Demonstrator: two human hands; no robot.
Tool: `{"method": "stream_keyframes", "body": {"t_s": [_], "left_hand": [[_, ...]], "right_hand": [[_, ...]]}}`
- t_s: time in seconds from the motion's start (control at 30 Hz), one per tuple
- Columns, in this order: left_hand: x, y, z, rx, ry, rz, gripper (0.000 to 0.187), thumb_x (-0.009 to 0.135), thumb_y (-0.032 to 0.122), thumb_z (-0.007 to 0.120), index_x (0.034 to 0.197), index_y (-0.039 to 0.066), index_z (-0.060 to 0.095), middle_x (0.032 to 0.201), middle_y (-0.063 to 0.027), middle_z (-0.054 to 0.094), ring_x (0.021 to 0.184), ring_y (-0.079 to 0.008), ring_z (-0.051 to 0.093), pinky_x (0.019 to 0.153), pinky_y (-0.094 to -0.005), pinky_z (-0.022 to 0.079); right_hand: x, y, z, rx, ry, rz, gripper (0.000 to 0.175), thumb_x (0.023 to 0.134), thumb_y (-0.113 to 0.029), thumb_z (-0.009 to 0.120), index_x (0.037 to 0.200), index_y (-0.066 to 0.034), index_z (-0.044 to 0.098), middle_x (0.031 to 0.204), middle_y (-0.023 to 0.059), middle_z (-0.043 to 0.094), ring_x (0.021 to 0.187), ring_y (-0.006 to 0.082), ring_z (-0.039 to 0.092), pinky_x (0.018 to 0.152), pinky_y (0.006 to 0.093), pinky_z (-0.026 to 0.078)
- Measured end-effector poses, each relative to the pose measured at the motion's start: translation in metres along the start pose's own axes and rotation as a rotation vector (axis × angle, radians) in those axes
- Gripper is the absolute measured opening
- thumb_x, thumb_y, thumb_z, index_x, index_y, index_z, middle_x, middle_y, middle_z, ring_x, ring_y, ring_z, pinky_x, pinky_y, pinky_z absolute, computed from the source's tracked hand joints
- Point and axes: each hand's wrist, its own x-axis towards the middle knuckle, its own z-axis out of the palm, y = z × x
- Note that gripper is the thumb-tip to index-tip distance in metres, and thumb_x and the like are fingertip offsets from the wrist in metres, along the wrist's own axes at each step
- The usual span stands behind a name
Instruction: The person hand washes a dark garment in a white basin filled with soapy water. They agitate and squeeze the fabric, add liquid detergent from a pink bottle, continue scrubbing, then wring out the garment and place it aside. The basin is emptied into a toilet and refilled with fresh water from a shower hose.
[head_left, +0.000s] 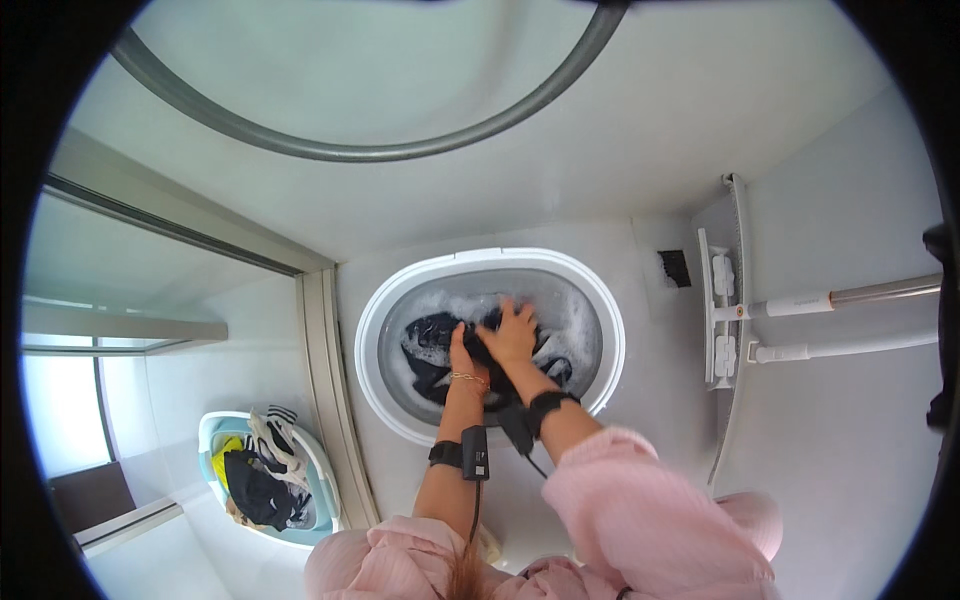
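Observation:
A white oval tub (367, 382) holds sudsy water and a black garment (431, 375), bunched and partly under the foam. Inside the tub, my left hand (466, 352) grips the wet cloth near its middle, thumb up, with the other fingers mostly hidden by fabric. Just to its right, my right hand (513, 334) lies on top of the garment, fingers spread and fingertips blurred. Both wrists are over the tub's near side.
A light-blue basin (326, 499) with several clothes (259, 487) stands at lower left, past a door frame (330, 390). A white flat mop (720, 315) leans along the right wall. A grey curved rim (352, 151) crosses the top. Cables hang from black wrist-strapped devices (475, 454).

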Motion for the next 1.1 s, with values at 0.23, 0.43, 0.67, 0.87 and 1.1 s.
{"method": "stream_keyframes", "body": {"t_s": [0.23, 0.43, 0.67, 0.87, 1.1], "left_hand": [[-0.015, 0.004, 0.019, 0.155, -0.055, -0.042, 0.038, 0.088, 0.037, 0.061, 0.112, 0.007, 0.062, 0.104, -0.013, 0.066, 0.096, -0.0278, 0.063, 0.085, -0.0392, 0.052], [-0.034, -0.004, 0.032, -0.085, -0.195, 0.248, 0.009, 0.076, 0.015, 0.063, 0.083, 0.011, 0.068, 0.083, -0.0021, 0.066, 0.082, -0.0167, 0.063, 0.081, -0.033, 0.051], [-0.093, 0.011, 0.069, 0.796, -0.19, 0.666, 0.058, 0.091, 0.056, 0.052, 0.116, 0.005, 0.064, 0.121, -0.0152, 0.063, 0.118, -0.0272, 0.054, 0.102, -0.0349, 0.039], [-0.105, 0.031, 0.057, -0.594, -0.701, 0.219, 0.068, 0.086, 0.066, 0.055, 0.119, 0.007, 0.064, 0.117, -0.0095, 0.063, 0.11, -0.0203, 0.057, 0.099, -0.0354, 0.042], [-0.111, 0.025, 0.065, -0.088, 0.069, 0.779, 0.046, 0.085, 0.044, 0.069, 0.105, 0.003, 0.067, 0.104, -0.0085, 0.067, 0.094, -0.0174, 0.062, 0.086, -0.0336, 0.049]], "right_hand": [[-0.044, -0.032, -0.055, 0.118, -0.135, -0.24, 0.02, 0.081, -0.028, 0.067, 0.093, -0.0126, 0.069, 0.098, 0.0139, 0.067, 0.082, 0.0375, 0.065, 0.071, 0.045, 0.052], [0.043, 0.01, -0.063, 0.019, -0.4, -0.225, 0.032, 0.085, -0.024, 0.059, 0.116, -0.0146, 0.062, 0.101, 0.0174, 0.068, 0.098, 0.0371, 0.064, 0.083, 0.0447, 0.05], [0.0, -0.017, -0.139, 0.812, -0.939, 0.212, 0.068, 0.069, -0.011, 0.067, 0.133, 0.0049, 0.047, 0.127, 0.015, 0.056, 0.12, 0.0273, 0.052, 0.104, 0.0357, 0.038], [-0.027, -0.038, -0.176, 0.727, -0.782, -0.07, 0.071, 0.063, -0.01, 0.073, 0.13, 0.0014, 0.053, 0.121, 0.0103, 0.06, 0.111, 0.0237, 0.056, 0.1, 0.0324, 0.04], [-0.017, 0.002, -0.215, 0.875, -0.653, 0.059, 0.066, 0.065, -0.005, 0.069, 0.128, -0.0006, 0.053, 0.118, 0.011, 0.061, 0.107, 0.024, 0.059, 0.096, 0.0326, 0.044]]}}
